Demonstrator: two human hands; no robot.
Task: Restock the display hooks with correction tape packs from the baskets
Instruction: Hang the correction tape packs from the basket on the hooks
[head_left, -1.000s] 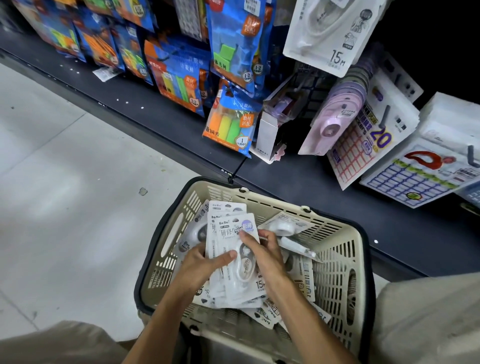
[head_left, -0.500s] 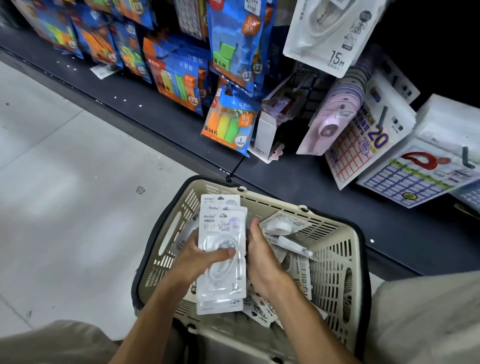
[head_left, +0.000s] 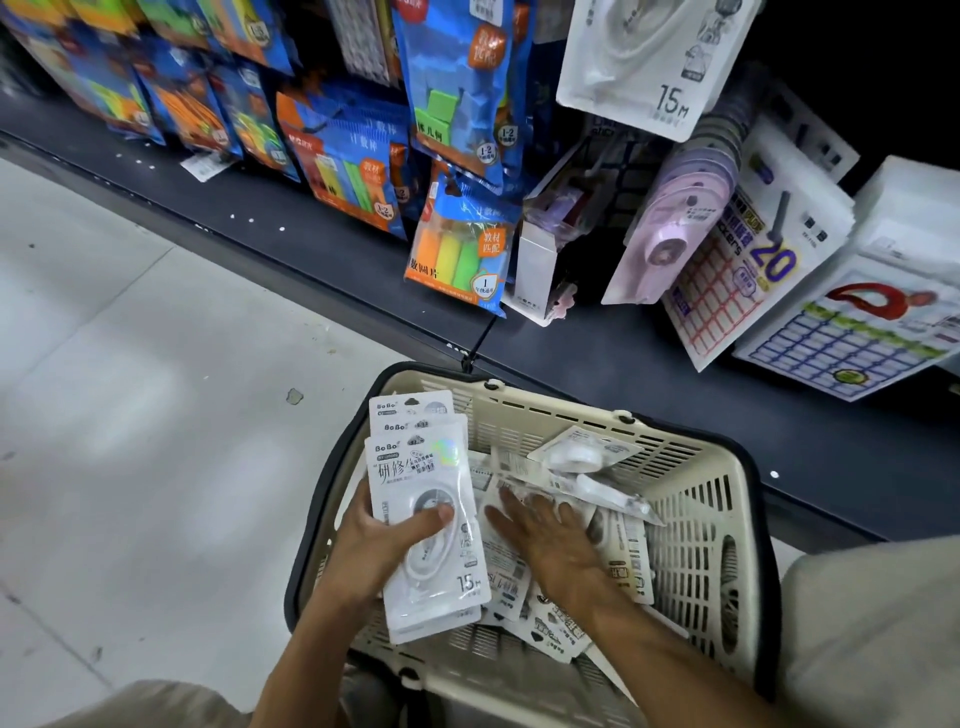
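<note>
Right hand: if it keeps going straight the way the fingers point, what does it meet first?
The right hand lies flat on loose correction tape packs in the basket, fingers pointing up-left. Going on, it likely meets more loose packs first; depth unclear.

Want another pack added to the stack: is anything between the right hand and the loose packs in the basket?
Nothing visible. The right hand lies open, directly on the loose packs inside the basket; the left hand holds the stack off to the side.
</note>
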